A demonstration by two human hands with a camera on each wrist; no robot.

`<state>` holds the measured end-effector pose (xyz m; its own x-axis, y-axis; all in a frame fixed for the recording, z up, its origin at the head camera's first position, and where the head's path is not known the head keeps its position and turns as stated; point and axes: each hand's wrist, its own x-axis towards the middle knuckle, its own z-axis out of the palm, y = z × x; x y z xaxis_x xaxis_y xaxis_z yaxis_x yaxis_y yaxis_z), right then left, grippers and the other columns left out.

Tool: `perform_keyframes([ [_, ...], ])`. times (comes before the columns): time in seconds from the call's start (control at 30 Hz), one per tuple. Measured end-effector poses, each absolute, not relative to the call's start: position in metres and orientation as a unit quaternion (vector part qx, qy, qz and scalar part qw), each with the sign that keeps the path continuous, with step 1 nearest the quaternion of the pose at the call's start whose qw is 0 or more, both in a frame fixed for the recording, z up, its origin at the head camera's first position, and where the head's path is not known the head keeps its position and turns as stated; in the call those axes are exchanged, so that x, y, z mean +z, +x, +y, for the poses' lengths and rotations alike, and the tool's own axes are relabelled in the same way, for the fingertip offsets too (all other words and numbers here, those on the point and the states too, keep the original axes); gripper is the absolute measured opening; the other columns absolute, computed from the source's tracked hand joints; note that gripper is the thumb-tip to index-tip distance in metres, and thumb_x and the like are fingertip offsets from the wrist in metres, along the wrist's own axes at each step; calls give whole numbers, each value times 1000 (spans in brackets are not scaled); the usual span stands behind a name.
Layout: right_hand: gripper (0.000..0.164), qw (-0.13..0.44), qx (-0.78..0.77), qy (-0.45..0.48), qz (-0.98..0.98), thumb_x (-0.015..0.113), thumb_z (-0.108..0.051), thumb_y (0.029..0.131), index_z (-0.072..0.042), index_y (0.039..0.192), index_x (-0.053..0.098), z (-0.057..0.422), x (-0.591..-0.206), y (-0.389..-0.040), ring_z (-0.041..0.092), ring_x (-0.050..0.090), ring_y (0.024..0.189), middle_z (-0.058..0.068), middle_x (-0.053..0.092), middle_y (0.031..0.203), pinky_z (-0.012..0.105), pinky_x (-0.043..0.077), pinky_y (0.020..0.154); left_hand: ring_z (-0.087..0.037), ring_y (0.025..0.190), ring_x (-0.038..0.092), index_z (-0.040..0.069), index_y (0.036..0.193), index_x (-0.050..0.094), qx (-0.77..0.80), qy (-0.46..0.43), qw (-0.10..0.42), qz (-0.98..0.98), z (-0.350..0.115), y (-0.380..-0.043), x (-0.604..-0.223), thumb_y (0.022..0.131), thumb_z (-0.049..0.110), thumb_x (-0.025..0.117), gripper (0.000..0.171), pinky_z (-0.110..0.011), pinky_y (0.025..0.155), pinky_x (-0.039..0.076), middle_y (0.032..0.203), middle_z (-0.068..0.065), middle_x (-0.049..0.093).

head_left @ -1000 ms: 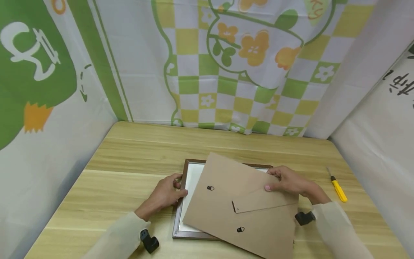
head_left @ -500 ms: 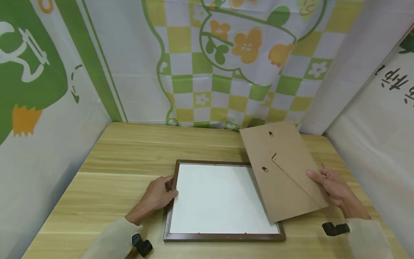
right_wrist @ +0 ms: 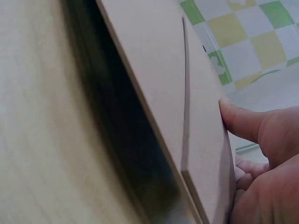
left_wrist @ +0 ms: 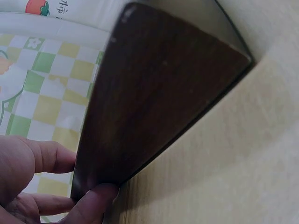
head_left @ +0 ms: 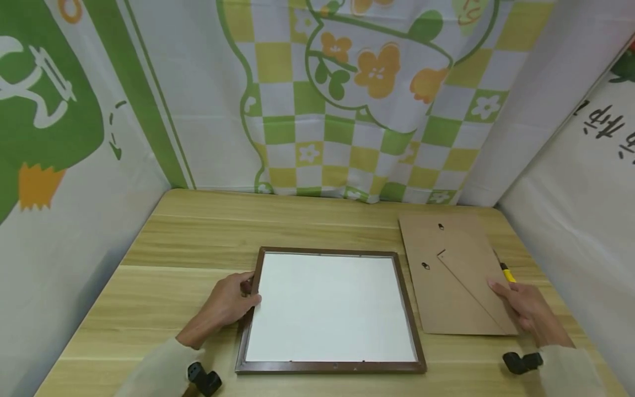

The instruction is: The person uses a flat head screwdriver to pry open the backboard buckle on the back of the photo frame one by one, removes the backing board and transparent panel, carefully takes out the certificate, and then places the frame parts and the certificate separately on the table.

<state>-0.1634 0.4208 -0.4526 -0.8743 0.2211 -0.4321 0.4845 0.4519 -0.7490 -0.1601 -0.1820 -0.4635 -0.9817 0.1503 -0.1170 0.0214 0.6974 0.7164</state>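
A brown picture frame (head_left: 332,366) lies face down on the table, with a white sheet (head_left: 327,309) filling its inside. My left hand (head_left: 225,300) grips the frame's left side; the left wrist view shows thumb and fingers pinching the dark edge (left_wrist: 154,93). To the right is the brown backing board (head_left: 456,292), with two small hanging rings and a cut-out stand flap. My right hand (head_left: 528,309) holds the board by its right edge, thumb on top and fingers beneath. In the right wrist view the board (right_wrist: 154,93) is tilted, with a dark gap under its near edge.
A yellow-handled screwdriver (head_left: 507,273) lies beyond the board's right edge, partly hidden by the board and hand. The wooden table (head_left: 188,231) meets a patterned curtain (head_left: 327,132) at the back, with cloth walls on both sides.
My right hand has lifted the backing board off the frame, swung it right and lowered it beside the frame. The left hand keeps its grip; the frame has shifted slightly left.
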Motion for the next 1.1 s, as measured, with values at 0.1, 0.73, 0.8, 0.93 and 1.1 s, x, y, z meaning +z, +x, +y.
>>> perform_keyframes([
  [0.1,78,141,-472,220,842,52,-41,100,26,136,32,424,-456,-162,6,62,71,-8,63,77,29,57,66,-17,74,55,-9,138,49,386,48,84,918,-184,-159,-463,87,9,67,57,-27,56,45,95,-13,66],
  [0.73,67,20,-114,159,981,59,-46,94,15,121,57,410,-450,-157,55,57,104,37,56,123,54,51,75,-17,75,55,-7,139,50,386,39,90,917,-184,-160,-464,87,9,66,56,-27,58,46,96,-13,66],
  [0.8,61,14,-105,156,982,63,-41,92,13,120,59,408,-450,-158,53,59,101,35,59,120,52,52,71,-18,75,56,-7,138,50,386,40,89,917,-184,-161,-464,87,9,66,56,-27,58,46,96,-13,66],
  [0.93,49,-1,-106,144,984,67,-29,89,12,115,63,403,-452,-159,52,62,95,33,64,114,51,53,68,-19,76,57,-6,138,50,389,37,88,916,-184,-161,-464,87,9,66,56,-28,57,47,96,-14,66],
  [1.1,40,0,-114,139,984,67,-24,89,9,111,66,400,-453,-161,49,64,87,31,67,106,48,52,63,-19,79,59,-6,139,50,390,38,90,916,-184,-161,-465,87,9,65,56,-28,60,48,96,-13,67],
])
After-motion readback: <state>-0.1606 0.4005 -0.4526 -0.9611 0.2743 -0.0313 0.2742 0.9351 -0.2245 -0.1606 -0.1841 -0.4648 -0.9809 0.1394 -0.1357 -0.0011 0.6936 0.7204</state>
